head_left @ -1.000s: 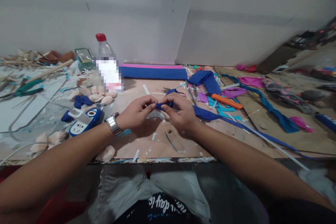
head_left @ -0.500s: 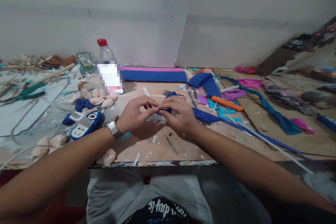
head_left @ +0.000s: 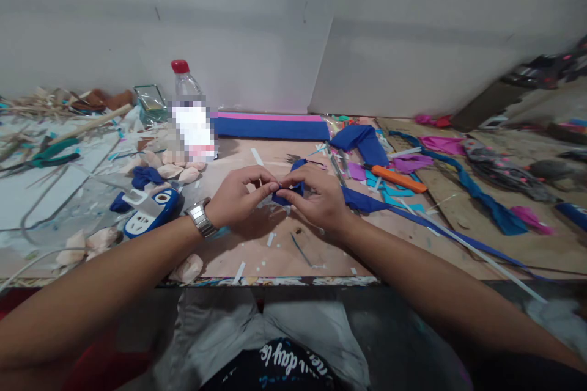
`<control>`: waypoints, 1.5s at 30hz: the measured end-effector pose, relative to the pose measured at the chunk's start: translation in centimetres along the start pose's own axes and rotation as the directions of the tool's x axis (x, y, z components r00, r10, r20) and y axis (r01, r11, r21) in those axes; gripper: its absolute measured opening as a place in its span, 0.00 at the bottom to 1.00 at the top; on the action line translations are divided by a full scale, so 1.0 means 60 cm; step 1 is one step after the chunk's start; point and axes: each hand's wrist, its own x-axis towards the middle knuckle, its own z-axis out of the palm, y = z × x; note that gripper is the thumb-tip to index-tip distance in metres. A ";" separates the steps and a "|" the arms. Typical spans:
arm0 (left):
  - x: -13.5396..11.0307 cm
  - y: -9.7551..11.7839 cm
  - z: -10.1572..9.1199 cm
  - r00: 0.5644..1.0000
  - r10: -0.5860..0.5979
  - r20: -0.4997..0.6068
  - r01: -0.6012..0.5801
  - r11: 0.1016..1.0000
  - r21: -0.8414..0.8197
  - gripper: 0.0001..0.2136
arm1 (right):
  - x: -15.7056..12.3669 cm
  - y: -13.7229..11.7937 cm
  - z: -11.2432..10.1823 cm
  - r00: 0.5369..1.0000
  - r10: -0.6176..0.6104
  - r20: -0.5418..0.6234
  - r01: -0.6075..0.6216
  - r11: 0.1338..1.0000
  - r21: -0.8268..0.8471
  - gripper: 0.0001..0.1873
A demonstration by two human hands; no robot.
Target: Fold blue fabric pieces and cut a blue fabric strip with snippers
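Note:
Both of my hands meet over the middle of the worktable (head_left: 247,256), pinching a dark blue strip (head_left: 288,194), probably cloth or crepe paper. My left hand (head_left: 241,197), with a metal watch on its wrist, grips the strip's left end between thumb and forefinger. My right hand (head_left: 318,195) has its thumb and fingers closed on the folded part. From behind the right hand a long blue band (head_left: 367,201) runs off to the right, over the table's front edge. Whether it joins the pinched piece is hidden by the hand.
A red-capped bottle (head_left: 186,80) and a bright phone screen (head_left: 192,131) stand behind my left hand. A blue power socket (head_left: 153,214) and green-handled pliers (head_left: 52,156) lie left. An orange cutter (head_left: 398,179) lies right, among coloured scraps. A blue roll (head_left: 273,128) lies along the wall.
My right thumb has opened slightly away from the left fingertips, and more of the blue strip shows between the hands. The view has shifted slightly.

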 end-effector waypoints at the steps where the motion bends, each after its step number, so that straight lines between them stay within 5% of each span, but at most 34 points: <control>1: 0.000 0.000 0.000 1.000 -0.003 -0.006 0.003 1.000 -0.006 0.12 | 0.000 0.000 0.000 1.000 -0.002 -0.002 0.002 1.000 0.000 0.06; 14: 0.000 -0.005 0.004 0.999 -0.039 -0.015 0.036 0.990 -0.139 0.11 | 0.002 -0.005 0.000 0.998 0.053 -0.014 -0.053 0.998 0.015 0.03; 27: 0.001 -0.007 0.008 0.977 -0.206 0.048 0.211 0.951 -0.227 0.14 | 0.001 -0.003 -0.003 1.000 -0.021 0.011 0.021 1.000 -0.020 0.05; 45: -0.001 -0.008 0.004 0.999 0.021 0.050 -0.019 0.999 -0.042 0.13 | 0.001 0.010 -0.001 0.996 -0.087 0.025 0.089 0.992 -0.090 0.06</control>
